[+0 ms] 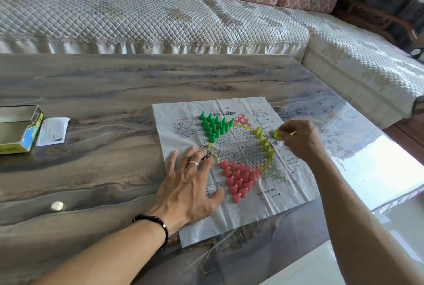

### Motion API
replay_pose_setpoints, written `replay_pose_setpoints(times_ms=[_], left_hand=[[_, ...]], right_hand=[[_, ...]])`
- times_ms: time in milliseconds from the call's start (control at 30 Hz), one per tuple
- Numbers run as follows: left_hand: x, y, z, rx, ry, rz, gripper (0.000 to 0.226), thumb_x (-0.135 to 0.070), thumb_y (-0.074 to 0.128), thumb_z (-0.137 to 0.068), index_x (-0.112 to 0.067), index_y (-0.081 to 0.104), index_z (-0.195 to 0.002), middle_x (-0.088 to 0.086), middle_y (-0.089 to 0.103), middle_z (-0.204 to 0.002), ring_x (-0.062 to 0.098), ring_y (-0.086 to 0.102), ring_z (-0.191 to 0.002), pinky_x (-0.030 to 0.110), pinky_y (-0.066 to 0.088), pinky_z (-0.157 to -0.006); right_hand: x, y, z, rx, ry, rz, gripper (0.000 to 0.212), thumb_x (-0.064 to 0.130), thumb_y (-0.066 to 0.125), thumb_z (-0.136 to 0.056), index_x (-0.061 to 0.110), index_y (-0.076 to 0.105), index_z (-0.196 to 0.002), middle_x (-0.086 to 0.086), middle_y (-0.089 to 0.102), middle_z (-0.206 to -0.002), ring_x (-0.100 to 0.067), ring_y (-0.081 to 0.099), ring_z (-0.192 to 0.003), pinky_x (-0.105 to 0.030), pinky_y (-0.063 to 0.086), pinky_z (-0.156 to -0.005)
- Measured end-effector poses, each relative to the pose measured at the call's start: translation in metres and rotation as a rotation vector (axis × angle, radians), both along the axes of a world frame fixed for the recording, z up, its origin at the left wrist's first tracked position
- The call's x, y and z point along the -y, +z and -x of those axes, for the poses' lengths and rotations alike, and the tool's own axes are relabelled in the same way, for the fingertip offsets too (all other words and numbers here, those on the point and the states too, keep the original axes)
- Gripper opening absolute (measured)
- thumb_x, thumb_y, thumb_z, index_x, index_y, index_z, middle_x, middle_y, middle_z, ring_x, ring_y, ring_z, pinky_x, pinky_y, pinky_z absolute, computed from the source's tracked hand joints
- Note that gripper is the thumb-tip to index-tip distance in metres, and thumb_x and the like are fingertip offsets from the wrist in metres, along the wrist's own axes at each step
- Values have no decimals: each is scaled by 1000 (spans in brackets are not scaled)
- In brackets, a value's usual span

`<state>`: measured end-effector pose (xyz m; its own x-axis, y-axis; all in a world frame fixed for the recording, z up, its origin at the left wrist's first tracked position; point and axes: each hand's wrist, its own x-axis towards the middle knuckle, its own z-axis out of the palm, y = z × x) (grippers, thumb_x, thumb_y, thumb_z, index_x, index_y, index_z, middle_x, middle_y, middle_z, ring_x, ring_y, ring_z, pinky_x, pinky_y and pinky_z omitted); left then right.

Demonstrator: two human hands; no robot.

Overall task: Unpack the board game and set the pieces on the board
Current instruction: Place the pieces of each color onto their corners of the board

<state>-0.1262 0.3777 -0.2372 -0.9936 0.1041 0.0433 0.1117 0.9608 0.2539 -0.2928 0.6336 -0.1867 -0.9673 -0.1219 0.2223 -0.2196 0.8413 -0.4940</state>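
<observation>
Paper board (pixel 231 211) flat on the table, pieces standing on it.
Green pieces (pixel 214 125) fill the far-left corner, pink pieces (pixel 238 178) the near one; yellow pieces (pixel 265 139) line the right; open box (pixel 19 128) lies far left.

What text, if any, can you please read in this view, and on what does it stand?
None is legible.
White paper game board: red and black print, too blurred.
Small white paper slip: lines too small.
Open yellow and blue cardboard box: side markings unreadable.
</observation>
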Motion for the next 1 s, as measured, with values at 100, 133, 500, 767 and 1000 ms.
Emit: replay_pose_setpoints(times_ms=[100, 133, 500, 767, 1000], left_hand=[[0, 0, 0, 7, 1, 7, 84, -70, 25, -84, -23, 17, -153, 3, 10, -163, 21, 0, -150, 56, 3, -118], [0, 0, 0, 8, 1, 8, 84, -70, 25, -84, -23, 17, -153, 3, 10, -163, 21, -1, -150, 56, 3, -118], [0, -1, 0, 7, 2, 7, 83, -71, 28, -84, -23, 20, -152, 4, 11, -163, 21, 0, -150, 57, 2, -118], [0, -2, 0, -7, 1, 9, 82, -70, 30, -84, -24, 22, -151, 3, 14, -162, 21, 2, -149, 56, 2, -119], [0, -2, 0, -5, 1, 7, 83, -71, 28, -84, -23, 21, -151, 3, 14, -162, 21, 2, -149, 57, 3, -119]], right_hand=[[9, 1, 7, 2, 3, 19, 11, 4, 68, -81, 12, 74, -84, 2, 69, -74, -3, 61, -63, -16, 47, -58], [11, 1, 9, 7, 8, 2, 11, 3, 68, -80, 11, 75, -85, 1, 69, -75, -2, 60, -62, -14, 47, -57], [24, -3, 19, 0, 132, -187, 13, -1, 65, -82, 6, 75, -88, -9, 73, -88, -21, 67, -77, -42, 58, -75], [27, -6, 21, -7, 149, -162, 15, -1, 66, -82, 5, 74, -94, -11, 73, -93, -20, 68, -80, -34, 57, -79], [16, -2, 24, -72, 46, -82, 22, -5, 59, -83, -1, 71, -102, -14, 73, -98, -20, 67, -81, -27, 53, -76]])
